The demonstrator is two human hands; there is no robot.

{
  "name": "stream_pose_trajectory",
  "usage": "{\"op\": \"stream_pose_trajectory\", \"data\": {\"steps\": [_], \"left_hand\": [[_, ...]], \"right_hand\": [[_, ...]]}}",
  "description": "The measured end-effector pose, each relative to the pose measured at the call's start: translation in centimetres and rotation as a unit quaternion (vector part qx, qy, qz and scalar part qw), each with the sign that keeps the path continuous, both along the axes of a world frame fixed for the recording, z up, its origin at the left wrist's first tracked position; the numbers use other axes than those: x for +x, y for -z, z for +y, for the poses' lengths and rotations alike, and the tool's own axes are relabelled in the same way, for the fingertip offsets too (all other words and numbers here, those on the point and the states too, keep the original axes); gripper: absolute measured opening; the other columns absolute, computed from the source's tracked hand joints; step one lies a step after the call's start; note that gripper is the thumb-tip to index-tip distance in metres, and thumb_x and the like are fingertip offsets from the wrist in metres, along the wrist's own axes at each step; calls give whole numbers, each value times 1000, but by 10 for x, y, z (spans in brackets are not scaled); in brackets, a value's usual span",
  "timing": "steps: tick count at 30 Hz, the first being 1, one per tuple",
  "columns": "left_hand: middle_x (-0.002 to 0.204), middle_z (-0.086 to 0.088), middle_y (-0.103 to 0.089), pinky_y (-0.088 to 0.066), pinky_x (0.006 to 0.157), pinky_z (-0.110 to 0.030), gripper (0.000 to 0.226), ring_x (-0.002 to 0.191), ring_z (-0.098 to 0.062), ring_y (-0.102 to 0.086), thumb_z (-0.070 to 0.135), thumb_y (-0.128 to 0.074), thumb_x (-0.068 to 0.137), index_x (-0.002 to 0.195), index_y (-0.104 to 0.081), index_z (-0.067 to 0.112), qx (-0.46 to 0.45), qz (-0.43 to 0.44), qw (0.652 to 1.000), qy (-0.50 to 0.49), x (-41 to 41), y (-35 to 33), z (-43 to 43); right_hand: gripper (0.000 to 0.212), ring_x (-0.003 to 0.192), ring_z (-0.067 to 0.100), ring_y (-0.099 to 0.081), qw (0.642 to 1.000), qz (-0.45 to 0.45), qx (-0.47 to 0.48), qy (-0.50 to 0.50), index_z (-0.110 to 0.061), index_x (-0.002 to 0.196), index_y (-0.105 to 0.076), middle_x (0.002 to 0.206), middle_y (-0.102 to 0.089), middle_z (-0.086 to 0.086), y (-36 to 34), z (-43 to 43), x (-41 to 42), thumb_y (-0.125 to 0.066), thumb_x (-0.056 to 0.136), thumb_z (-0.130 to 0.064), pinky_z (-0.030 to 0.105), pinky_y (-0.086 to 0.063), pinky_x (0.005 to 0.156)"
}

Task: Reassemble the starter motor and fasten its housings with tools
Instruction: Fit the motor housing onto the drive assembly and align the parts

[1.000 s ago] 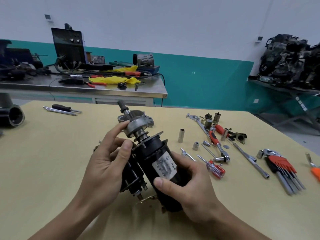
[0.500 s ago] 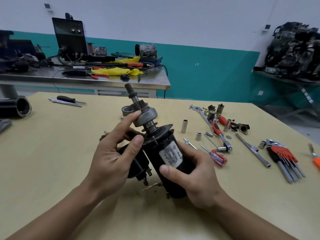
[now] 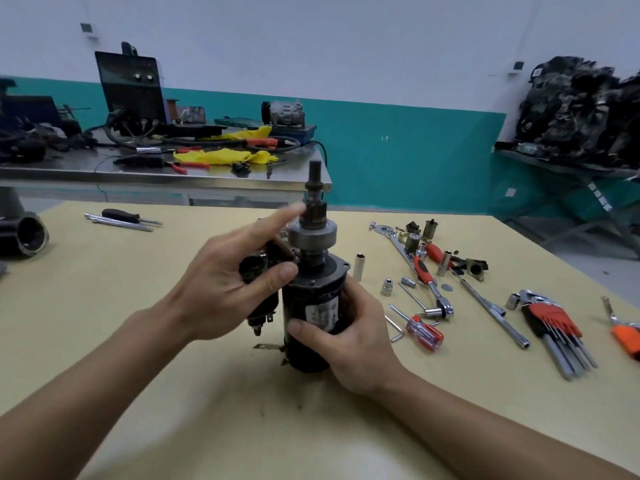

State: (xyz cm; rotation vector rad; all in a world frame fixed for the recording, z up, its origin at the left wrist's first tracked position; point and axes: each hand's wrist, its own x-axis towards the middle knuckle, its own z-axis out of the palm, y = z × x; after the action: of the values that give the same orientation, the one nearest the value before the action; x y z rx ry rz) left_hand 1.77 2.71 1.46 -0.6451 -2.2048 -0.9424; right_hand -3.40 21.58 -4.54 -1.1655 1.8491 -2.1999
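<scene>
The right hand (image 3: 349,337) is wrapped round the black body of the starter motor (image 3: 311,289), thumb across its label. The left hand (image 3: 225,285), just beside it, holds the solenoid (image 3: 252,267) against that body, its blurred index finger (image 3: 277,220) stretched to the drive pinion (image 3: 312,233). The motor stands between the hands, long axis near upright, shaft (image 3: 316,178) pointing up and slightly away. The drive-end housing looks unfitted, so this seems a seating check. The next move calls for lowering that housing over the shaft, then fastening with the ratchet (image 3: 434,289) lying right of the right hand.

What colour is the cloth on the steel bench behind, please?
The cloth is yellow; head view.
</scene>
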Motion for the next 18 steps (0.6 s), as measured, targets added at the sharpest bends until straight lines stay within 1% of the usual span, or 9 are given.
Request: {"op": "stream_pose_trajectory", "data": {"steps": [2, 4, 6, 8, 11, 13, 15, 16, 18], "left_hand": [[99, 30, -59, -49, 81, -9, 71, 90, 5, -63, 43, -58, 89, 153, -28, 36, 34, -9, 999, -35, -2, 8, 2], [95, 30, -59, -52, 78, -15, 73, 89, 2, -63, 51, -59, 85, 150, -30, 37, 64, -9, 996, -66, -3, 11, 4], [94, 28, -62, -54, 75, -21, 62, 89, -4, -65, 55, -63, 81, 138, -43, 41, 85, -6, 993, -83, -3, 10, 9], [101, 25, -68, -56, 76, -24, 49, 94, -8, -68, 57, -68, 77, 122, -57, 43, 97, -14, 992, -76, -2, 6, 14], [106, 17, -74, -58, 80, -24, 39, 101, -11, -71, 50, -74, 77, 114, -70, 38, 108, -36, 992, -51, 0, 3, 23], [102, 12, -77, -59, 79, -25, 33, 97, -12, -73, 43, -75, 77, 109, -74, 35, 115, -55, 991, -38, -2, 0, 25], [99, 9, -77, -59, 77, -24, 29, 94, -13, -74, 38, -74, 77, 105, -76, 33, 118, -72, 990, -21, -4, -2, 24], [98, 8, -78, -59, 76, -23, 28, 94, -13, -74, 37, -74, 77, 105, -77, 33, 119, -80, 990, -11, -5, -3, 23], [97, 10, -78, -57, 75, -19, 27, 92, -11, -74, 34, -74, 76, 103, -78, 36, 122, -86, 989, 3, -4, -4, 19]], "right_hand": [[58, 112, 17, -68, 1000, -1, 3, 4, -15, 128, -59, 119, -71, -1, 3, -2, -6, -84, 77, -4, 25, -54, 91], [61, 114, 18, -67, 1000, 2, 3, 1, -14, 131, -56, 121, -70, -1, 7, -4, -10, -84, 78, -5, 26, -54, 93], [64, 115, 18, -66, 1000, -1, 8, -8, -15, 134, -53, 122, -69, -2, 10, -4, -10, -83, 78, -7, 26, -54, 93], [64, 113, 15, -67, 1000, -9, 4, -11, -18, 133, -51, 120, -68, -4, 10, -5, -10, -83, 78, -6, 23, -54, 89], [60, 105, 8, -69, 1000, -24, -9, -17, -21, 128, -51, 113, -70, -7, 11, -7, -8, -81, 79, -4, 18, -54, 82], [54, 98, 6, -70, 999, -32, -9, -25, -25, 122, -55, 106, -72, -11, 7, -7, -9, -80, 79, -3, 17, -55, 78], [47, 91, 5, -70, 998, -28, 18, -57, -29, 109, -62, 96, -72, -13, 0, -5, -14, -79, 79, 2, 18, -55, 75], [45, 90, 7, -70, 996, -23, 38, -79, -28, 106, -64, 93, -72, -13, -3, -3, -18, -78, 78, 5, 20, -55, 76], [42, 92, 12, -70, 992, -4, 67, -108, -20, 107, -65, 93, -72, -9, -8, -3, -24, -79, 77, 7, 25, -54, 79]]}}
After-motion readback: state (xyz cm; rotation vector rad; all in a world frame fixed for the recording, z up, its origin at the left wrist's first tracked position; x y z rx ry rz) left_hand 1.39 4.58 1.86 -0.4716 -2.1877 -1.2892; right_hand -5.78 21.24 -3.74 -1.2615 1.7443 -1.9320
